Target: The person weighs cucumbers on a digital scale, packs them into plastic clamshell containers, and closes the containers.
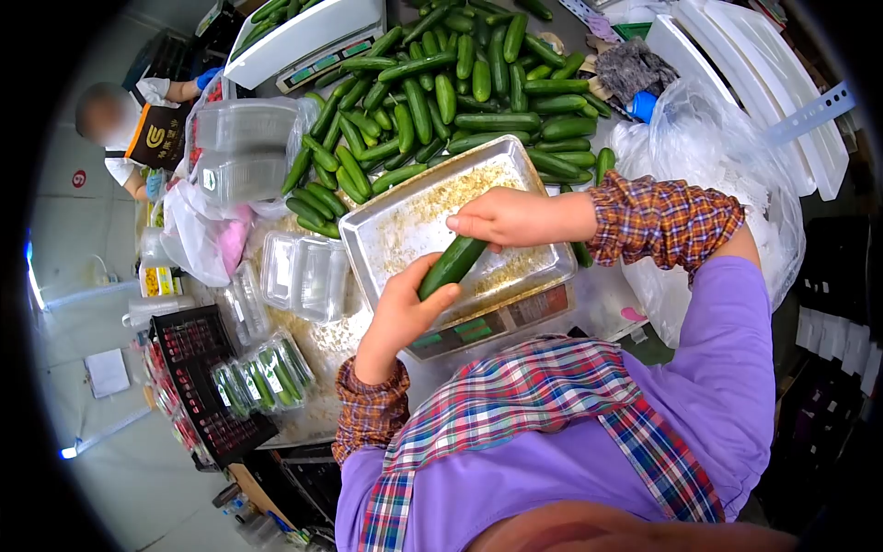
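So, crate point(184, 368): black, near left, packed cucumbers point(267, 379) on its right.
Left hand point(405, 308): wrapped around the near end of a cucumber point(452, 268).
Metal tray point(379, 244): beneath the cucumber, before a far pile of cucumbers point(441, 97).
Right hand point(510, 219): pinching the cucumber's far end.
Bag point(704, 138): clear plastic, far right.

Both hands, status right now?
Left hand: closed, holding the near end of a cucumber over the tray.
Right hand: closed, fingers on the same cucumber's far end.
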`<state>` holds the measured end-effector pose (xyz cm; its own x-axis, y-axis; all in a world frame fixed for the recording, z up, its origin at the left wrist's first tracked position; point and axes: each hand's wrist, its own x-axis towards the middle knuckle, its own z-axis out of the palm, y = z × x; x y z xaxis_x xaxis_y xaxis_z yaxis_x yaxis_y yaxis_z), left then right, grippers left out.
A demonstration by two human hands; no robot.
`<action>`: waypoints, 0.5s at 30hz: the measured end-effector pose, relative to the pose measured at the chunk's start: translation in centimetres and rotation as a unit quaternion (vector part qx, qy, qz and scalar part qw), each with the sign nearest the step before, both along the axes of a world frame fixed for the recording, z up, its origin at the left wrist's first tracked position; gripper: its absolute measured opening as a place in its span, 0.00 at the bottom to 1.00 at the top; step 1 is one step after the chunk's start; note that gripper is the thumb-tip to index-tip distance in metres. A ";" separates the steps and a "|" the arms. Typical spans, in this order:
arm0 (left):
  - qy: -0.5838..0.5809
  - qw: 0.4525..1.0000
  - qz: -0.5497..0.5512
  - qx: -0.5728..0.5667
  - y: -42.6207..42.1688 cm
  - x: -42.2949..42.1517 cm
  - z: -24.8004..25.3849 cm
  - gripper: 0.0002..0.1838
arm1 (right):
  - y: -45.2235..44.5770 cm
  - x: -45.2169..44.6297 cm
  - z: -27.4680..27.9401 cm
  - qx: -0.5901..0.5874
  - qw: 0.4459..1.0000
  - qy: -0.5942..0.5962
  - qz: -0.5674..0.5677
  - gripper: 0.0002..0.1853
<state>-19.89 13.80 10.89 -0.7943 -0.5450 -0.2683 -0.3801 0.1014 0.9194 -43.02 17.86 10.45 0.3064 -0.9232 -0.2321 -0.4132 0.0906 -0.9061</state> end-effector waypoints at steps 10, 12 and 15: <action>-0.080 0.882 0.142 -0.441 -0.8 0.9 -5.7 0.22 | -7.9 -12.4 -5.2 -0.111 0.915 0.319 -0.220 0.11; -0.117 0.878 0.137 -0.444 -0.6 0.9 -6.6 0.24 | -9.0 -14.5 -6.4 -0.111 0.887 0.384 -0.231 0.10; -0.137 0.886 0.145 -0.419 0.3 0.7 -6.8 0.25 | -10.6 -17.4 -9.1 -0.109 0.857 0.409 -0.295 0.11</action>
